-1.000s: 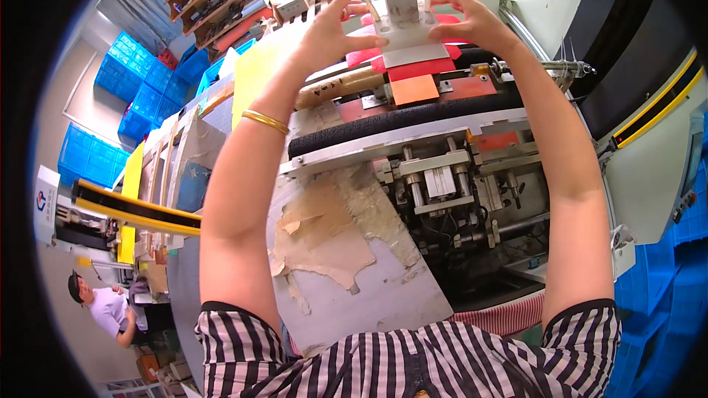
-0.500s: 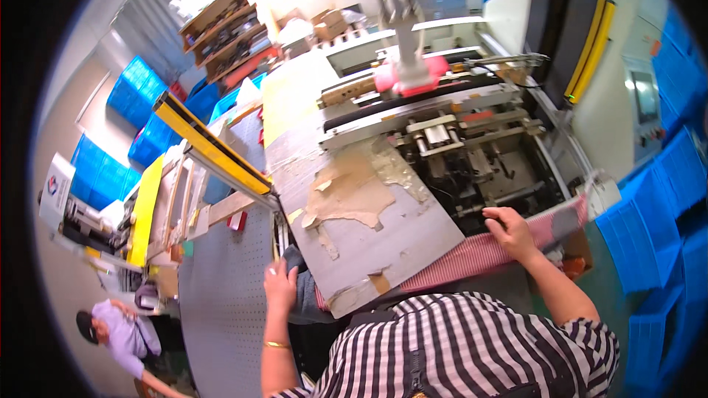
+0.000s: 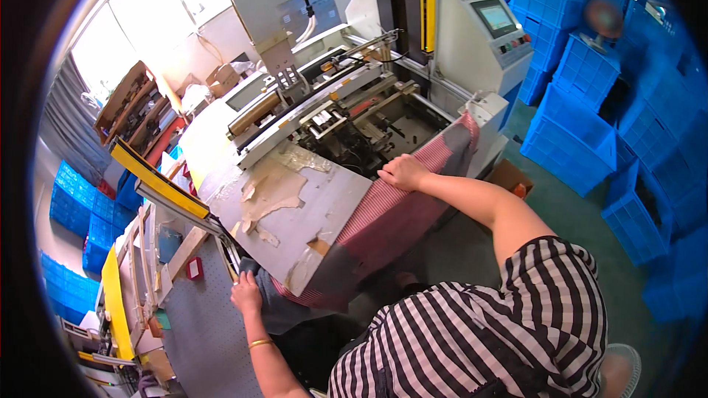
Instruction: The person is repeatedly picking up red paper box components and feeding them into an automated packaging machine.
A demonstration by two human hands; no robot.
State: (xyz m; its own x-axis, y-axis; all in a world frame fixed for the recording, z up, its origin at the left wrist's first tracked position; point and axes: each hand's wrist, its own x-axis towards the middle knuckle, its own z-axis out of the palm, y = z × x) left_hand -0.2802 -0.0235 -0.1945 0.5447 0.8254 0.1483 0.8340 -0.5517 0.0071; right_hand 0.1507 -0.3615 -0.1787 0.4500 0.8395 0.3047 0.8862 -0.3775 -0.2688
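My right hand (image 3: 403, 173) is closed, its fingers curled on the front edge of a machine, where a red-and-white striped cloth (image 3: 383, 197) hangs over. What those fingers hold, if anything, is hidden. On the left, my left hand (image 3: 246, 295) has its fingers bent at a metal rail beside dark grey cloth (image 3: 276, 302); I cannot make out what lies under them. Between my hands is a grey board (image 3: 324, 210) with a torn brown paper patch (image 3: 273, 195). Beyond my right hand lies the open machine bed (image 3: 354, 129) with metal bars and clamps.
Yellow-black posts (image 3: 158, 177) stand at the left and far right of the machine. A control panel (image 3: 495, 22) with a screen stands at the right. Blue crates (image 3: 568, 136) are stacked beyond it. A grey perforated table (image 3: 199, 324) is on the left.
The view has swung right. My right hand has come down onto the cloth-covered edge and its fingers have curled. The pink pads over the machine bed are out of sight.
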